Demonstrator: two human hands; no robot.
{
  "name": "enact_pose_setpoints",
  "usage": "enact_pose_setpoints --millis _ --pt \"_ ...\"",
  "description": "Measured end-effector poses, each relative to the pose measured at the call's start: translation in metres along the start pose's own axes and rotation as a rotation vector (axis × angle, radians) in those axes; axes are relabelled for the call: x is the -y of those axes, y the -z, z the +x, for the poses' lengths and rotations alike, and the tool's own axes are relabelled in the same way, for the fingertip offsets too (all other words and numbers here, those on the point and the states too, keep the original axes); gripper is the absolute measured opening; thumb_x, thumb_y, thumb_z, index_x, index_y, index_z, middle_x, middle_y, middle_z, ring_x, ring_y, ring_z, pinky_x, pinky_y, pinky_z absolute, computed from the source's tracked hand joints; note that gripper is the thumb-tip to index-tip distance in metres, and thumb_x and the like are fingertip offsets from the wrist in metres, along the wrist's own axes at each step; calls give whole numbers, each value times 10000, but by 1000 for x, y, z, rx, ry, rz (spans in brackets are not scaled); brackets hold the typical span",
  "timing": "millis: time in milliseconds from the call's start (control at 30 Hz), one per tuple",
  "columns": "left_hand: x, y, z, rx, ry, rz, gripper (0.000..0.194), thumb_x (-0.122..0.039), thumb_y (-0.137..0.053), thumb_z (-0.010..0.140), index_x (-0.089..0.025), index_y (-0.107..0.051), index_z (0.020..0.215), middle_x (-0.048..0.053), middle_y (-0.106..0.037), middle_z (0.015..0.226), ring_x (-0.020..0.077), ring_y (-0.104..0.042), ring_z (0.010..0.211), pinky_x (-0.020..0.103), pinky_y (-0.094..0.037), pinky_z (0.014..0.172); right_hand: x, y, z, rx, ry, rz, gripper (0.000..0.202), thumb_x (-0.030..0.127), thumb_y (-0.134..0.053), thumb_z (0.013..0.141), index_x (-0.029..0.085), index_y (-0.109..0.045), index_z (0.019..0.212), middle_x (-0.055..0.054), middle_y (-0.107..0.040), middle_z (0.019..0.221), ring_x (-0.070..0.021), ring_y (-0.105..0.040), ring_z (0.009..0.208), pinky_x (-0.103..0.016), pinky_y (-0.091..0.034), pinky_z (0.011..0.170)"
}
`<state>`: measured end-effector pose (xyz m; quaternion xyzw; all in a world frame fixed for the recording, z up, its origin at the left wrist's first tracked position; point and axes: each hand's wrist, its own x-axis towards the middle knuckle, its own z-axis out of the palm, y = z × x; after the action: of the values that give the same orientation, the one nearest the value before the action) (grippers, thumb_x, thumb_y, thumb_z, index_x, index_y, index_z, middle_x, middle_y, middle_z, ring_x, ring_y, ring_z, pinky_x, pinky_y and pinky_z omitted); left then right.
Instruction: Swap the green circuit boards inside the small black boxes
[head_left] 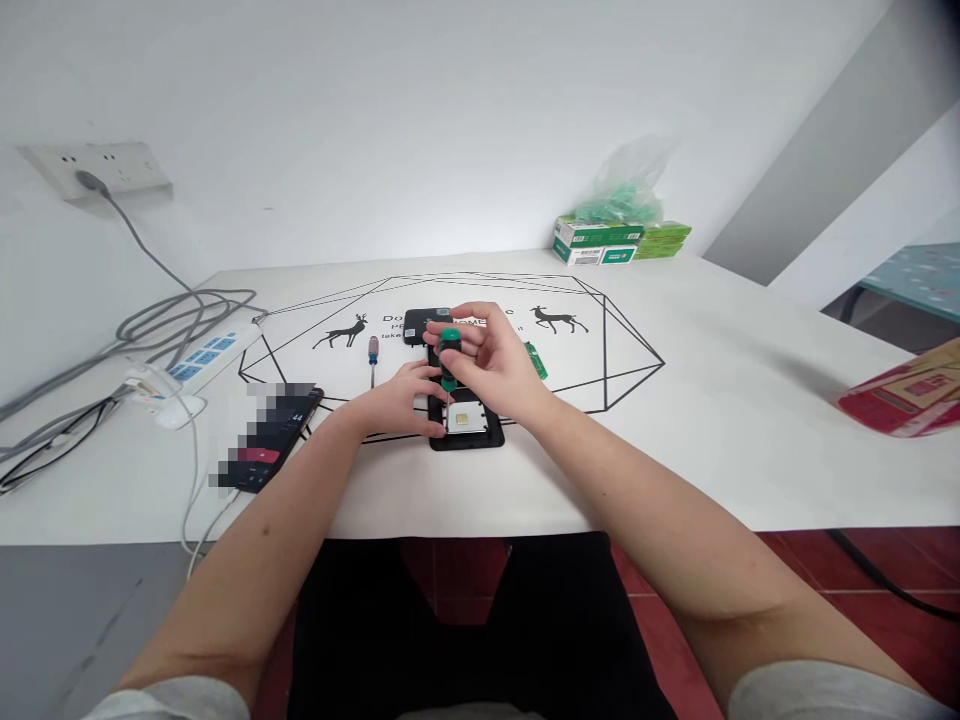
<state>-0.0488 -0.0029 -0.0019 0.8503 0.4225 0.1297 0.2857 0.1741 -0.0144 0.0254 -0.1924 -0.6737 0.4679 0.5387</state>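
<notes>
My right hand (499, 362) is wrapped around the handle of a screwdriver (450, 345), green and black. Its thin shaft points down, with the tip at the left side of a white part that bears a small gold square, inside a flat black device casing (491, 438). My left hand (405, 400) grips that casing by its left edge, thumb near the front and fingers beside the shaft. Just beyond my hands lies a black cover (420, 325) with small pale labels. A green circuit board (536, 360) shows partly behind my right hand.
A second screwdriver (373, 352) lies left of the cover. A phone (289, 440), a power strip (214, 355) and coiled cables are at the left. Green-and-white boxes (596, 245) with a plastic bag stand against the wall. A red package (904, 395) sits at the right.
</notes>
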Motion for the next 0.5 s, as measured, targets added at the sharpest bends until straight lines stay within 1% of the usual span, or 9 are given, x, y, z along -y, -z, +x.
enact_pose_setpoints --millis 100,167,200,267,333,433,500 --pt "2 -1 0 -7 -27 17 468 -480 -961 755 -362 -844 1193 40 -534 1674 435 -285 1649 643 -345 1334 1 4 0 69 47 -96 263 285 -589 1012 310 -575 1273 -77 -729 1377 -248 -713 1334 -552 -576 1178" --pt "0 -1 -1 -7 0 7 479 -499 -958 755 -365 -844 1201 50 -550 1658 436 -308 1640 637 -370 1322 2 7 1 73 125 -239 282 232 -505 1029 303 -645 1263 -84 -681 1427 -257 -653 1386 -564 -561 1189" --pt "-1 -1 -1 -5 17 1 487 -511 -954 756 -365 -844 1208 57 -561 1643 439 -325 1633 633 -386 1314 2 8 2 58 171 -312 310 211 -476 1033 303 -678 1250 -87 -664 1407 -259 -637 1377 -561 -570 1170" --pt "-3 0 -2 -8 35 -3 500 -522 -950 755 -364 -843 1218 65 -582 1615 443 -351 1622 627 -407 1304 1 11 4 18 244 -408 354 181 -438 1041 305 -722 1212 -93 -639 1293 -253 -641 1280 -529 -612 1075" --pt "-4 0 -2 -16 31 4 500 -510 -955 745 -358 -847 1210 67 -589 1607 443 -349 1624 625 -395 1313 1 12 4 -2 272 -415 372 161 -418 1043 305 -732 1181 -85 -618 1175 -235 -648 1151 -471 -641 946" --pt "-4 0 -2 -14 21 14 498 -483 -958 745 -348 -848 1211 72 -568 1625 443 -322 1639 625 -370 1329 2 11 4 19 252 -343 321 158 -458 1015 296 -705 1165 -68 -635 1150 -208 -642 1024 -405 -636 824" --pt "-5 1 -2 -9 24 10 502 -485 -955 753 -346 -843 1222 78 -560 1623 450 -344 1627 636 -393 1313 4 9 3 28 198 -279 229 215 -533 1000 290 -673 1165 -54 -651 1147 -187 -642 935 -385 -633 776"
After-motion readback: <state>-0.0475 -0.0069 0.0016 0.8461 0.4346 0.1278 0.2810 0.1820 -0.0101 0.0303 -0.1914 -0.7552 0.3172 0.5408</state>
